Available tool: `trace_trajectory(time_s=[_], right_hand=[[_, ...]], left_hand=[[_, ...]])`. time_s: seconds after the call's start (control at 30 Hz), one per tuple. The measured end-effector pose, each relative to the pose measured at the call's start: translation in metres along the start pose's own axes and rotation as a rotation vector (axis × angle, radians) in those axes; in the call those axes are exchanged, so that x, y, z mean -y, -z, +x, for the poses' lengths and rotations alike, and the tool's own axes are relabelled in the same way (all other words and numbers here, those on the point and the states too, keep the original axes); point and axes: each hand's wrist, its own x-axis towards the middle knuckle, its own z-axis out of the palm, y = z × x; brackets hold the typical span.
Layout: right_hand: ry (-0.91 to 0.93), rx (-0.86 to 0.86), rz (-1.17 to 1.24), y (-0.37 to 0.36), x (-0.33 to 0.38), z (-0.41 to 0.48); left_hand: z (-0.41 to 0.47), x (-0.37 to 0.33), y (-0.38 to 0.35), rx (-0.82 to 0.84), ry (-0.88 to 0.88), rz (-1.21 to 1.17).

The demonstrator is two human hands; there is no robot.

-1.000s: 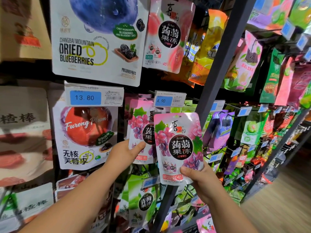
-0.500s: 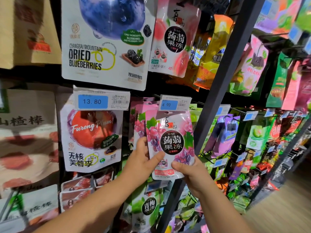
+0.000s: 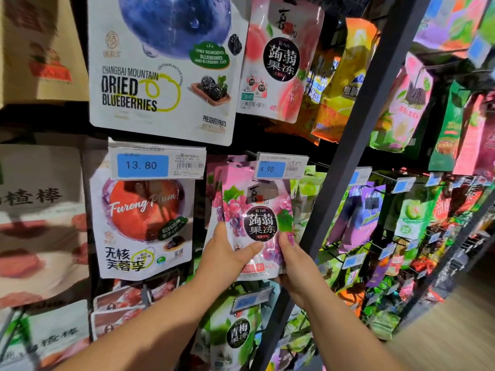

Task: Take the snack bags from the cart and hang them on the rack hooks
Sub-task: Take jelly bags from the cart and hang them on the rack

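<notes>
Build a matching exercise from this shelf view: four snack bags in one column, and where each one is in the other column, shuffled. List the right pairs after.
Bags
1. dried blueberries bag
2. Furong Plum bag
3. grape jelly bag
4. green plum jelly bag

Places
A. gripped by the left hand and the right hand
B. right under the 13.80 price tag
C. lowest of the four, below both hands
D. top row, above the 13.80 price tag

Pairs: 1-D, 2-B, 3-A, 4-C
</notes>
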Motion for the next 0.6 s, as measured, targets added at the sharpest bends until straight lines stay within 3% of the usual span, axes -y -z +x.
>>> trace_trajectory(time_s=[0.43,0.6], right_hand=[[-0.073,-0.067,-0.086,-0.029,0.005,0.043],[-0.104,-0.069,-0.121,-0.037,0.001,0.062]], left_hand=[[0.040,0.017,0.008,-0.085,0.084,0.016],[0.056,0.030,0.011,-0.060,0.193,0.099]])
